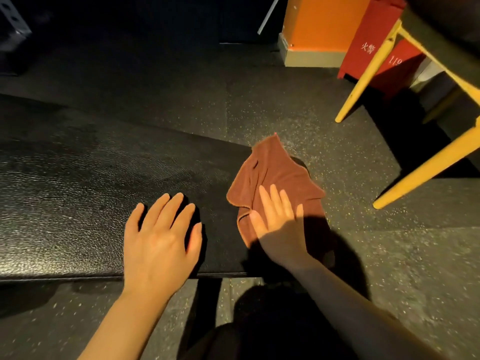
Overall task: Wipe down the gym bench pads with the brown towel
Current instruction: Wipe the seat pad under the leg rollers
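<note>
Dark rubber flooring (298,120) flecked with pale specks runs under everything, dimly lit, with hard shadows near the person's feet. On it stands one gym bench pad (78,198) — black, with a grained, leather-like skin that catches the light in patches — running from the left edge of view to its end near the centre.

Two bare hands are on the pad's near end. The left hand (161,237) lies flat, palm down, fingers spread and straight, holding nothing. The right hand (279,222) is likewise flat with fingers extended, pressing down on one brown towel (272,178). The towel is crumpled and sits at the very end of the pad; its far corner and right side hang out beyond the pad's edge, over the floor.

Farther off to the right, two yellow metal legs (368,74) slant down to the floor, carrying a dark top. Behind them stands one red box (374,45) with white characters and the figures 119 — its contents cannot be seen. Beside it rises an orange column (324,22) on a pale base.
</note>
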Available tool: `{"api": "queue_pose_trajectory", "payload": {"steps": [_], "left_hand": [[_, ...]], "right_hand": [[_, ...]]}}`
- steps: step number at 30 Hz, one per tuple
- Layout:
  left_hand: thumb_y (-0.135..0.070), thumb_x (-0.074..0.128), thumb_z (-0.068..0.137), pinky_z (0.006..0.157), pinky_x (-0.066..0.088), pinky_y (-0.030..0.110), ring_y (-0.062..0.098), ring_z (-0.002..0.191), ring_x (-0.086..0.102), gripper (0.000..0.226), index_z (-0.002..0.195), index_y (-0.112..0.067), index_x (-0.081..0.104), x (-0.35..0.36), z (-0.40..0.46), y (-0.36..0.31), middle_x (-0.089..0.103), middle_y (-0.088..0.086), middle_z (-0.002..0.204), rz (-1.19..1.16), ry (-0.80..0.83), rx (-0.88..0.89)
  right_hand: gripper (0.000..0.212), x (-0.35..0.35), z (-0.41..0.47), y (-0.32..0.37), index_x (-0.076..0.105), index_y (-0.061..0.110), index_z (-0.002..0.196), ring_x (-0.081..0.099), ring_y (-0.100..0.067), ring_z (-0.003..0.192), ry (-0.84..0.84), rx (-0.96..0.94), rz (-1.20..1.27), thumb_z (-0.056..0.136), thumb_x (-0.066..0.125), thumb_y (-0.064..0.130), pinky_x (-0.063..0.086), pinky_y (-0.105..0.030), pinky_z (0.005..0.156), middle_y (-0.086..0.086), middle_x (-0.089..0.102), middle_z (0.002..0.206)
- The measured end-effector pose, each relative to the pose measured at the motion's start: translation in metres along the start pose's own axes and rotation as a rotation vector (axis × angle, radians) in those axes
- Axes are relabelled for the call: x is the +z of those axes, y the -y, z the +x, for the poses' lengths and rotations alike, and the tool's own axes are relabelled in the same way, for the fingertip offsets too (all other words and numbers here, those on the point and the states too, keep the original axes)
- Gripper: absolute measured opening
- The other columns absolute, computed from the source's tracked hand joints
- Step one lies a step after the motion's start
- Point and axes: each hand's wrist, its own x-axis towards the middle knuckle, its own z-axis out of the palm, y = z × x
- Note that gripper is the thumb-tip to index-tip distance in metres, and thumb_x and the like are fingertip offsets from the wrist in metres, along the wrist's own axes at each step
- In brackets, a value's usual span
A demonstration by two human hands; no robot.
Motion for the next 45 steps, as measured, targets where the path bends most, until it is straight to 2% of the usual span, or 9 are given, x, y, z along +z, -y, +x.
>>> {"api": "queue_pose_trajectory", "payload": {"steps": [5,10,14,17,22,25,36,40,45], "left_hand": [[-0.038,0.048,0.094,0.106,0.032,0.059,0.038,0.135,0.047,0.047,0.121,-0.007,0.069,-0.028,0.015,0.045,0.057,0.019,0.139,0.122,-0.016,0.017],[-0.043,0.045,0.096,0.114,0.021,0.057,0.035,0.134,0.049,0.050,0.122,-0.008,0.069,-0.037,0.000,0.086,0.061,0.015,0.136,0.160,0.001,-0.156],[-0.038,0.051,0.097,0.115,0.024,0.051,0.031,0.127,0.058,0.041,0.117,-0.009,0.072,-0.028,0.002,0.080,0.065,0.011,0.131,0.124,-0.108,-0.108],[-0.036,0.051,0.098,0.112,0.028,0.053,0.029,0.121,0.062,0.037,0.113,-0.010,0.075,-0.027,0.000,0.080,0.067,0.008,0.127,0.150,-0.148,-0.069],[-0.032,0.051,0.097,0.110,0.031,0.053,0.026,0.118,0.065,0.035,0.112,-0.012,0.075,-0.026,0.000,0.078,0.069,0.006,0.125,0.156,-0.180,-0.066],[-0.029,0.051,0.097,0.110,0.030,0.052,0.026,0.113,0.067,0.032,0.108,-0.012,0.075,-0.028,-0.002,0.079,0.071,0.005,0.121,0.157,-0.205,-0.069],[-0.029,0.049,0.095,0.116,0.021,0.050,0.026,0.109,0.068,0.035,0.111,-0.011,0.074,-0.039,-0.009,0.080,0.069,0.006,0.123,0.132,-0.153,-0.058],[-0.032,0.049,0.095,0.117,0.013,0.058,0.029,0.113,0.066,0.037,0.112,-0.010,0.073,-0.053,-0.011,0.097,0.069,0.009,0.122,0.181,-0.144,-0.063],[-0.039,0.046,0.097,0.119,0.005,0.055,0.031,0.119,0.061,0.043,0.119,-0.011,0.070,-0.077,-0.005,0.144,0.066,0.010,0.127,0.249,-0.122,-0.246]], "right_hand": [[0.079,-0.011,0.037,-0.016,0.004,0.044,0.155,-0.009,-0.015,0.152,0.024,0.130,0.056,0.089,0.038,0.072,-0.008,-0.060,0.116,0.012,-0.005,0.165],[0.070,-0.020,0.114,-0.017,0.002,0.043,0.156,-0.010,-0.021,0.152,0.044,0.283,-0.046,0.095,0.025,0.069,-0.002,-0.064,0.117,0.005,-0.009,0.166],[0.070,-0.014,0.125,0.017,0.000,0.035,0.157,-0.007,-0.026,0.152,0.045,0.287,-0.085,0.098,0.022,0.065,-0.001,-0.063,0.117,0.000,-0.007,0.166],[0.073,-0.009,0.124,0.066,-0.002,0.032,0.157,-0.009,-0.028,0.152,0.039,0.144,-0.102,0.097,0.019,0.066,-0.003,-0.064,0.116,-0.002,-0.009,0.166],[0.076,0.009,0.126,0.183,0.003,0.030,0.158,-0.007,-0.031,0.152,-0.009,-0.310,-0.062,0.096,0.023,0.068,-0.005,-0.068,0.114,-0.004,-0.003,0.166],[0.074,0.012,0.131,0.210,0.003,0.034,0.158,-0.006,-0.028,0.152,0.015,-0.399,-0.074,0.096,0.022,0.070,-0.006,-0.067,0.115,-0.002,-0.003,0.166],[0.073,-0.009,0.112,0.057,0.009,0.036,0.158,-0.005,-0.013,0.152,0.005,-0.121,-0.013,0.094,0.017,0.072,-0.007,-0.047,0.122,0.009,0.002,0.166],[0.079,-0.014,0.088,0.006,0.003,0.035,0.158,-0.004,-0.018,0.153,-0.027,0.072,0.018,0.091,0.017,0.074,-0.005,-0.050,0.122,0.007,0.003,0.166],[0.061,-0.015,0.100,0.038,-0.004,0.046,0.154,-0.010,-0.031,0.151,0.067,0.033,-0.073,0.099,0.020,0.061,-0.005,-0.065,0.116,0.007,-0.008,0.166]]}}
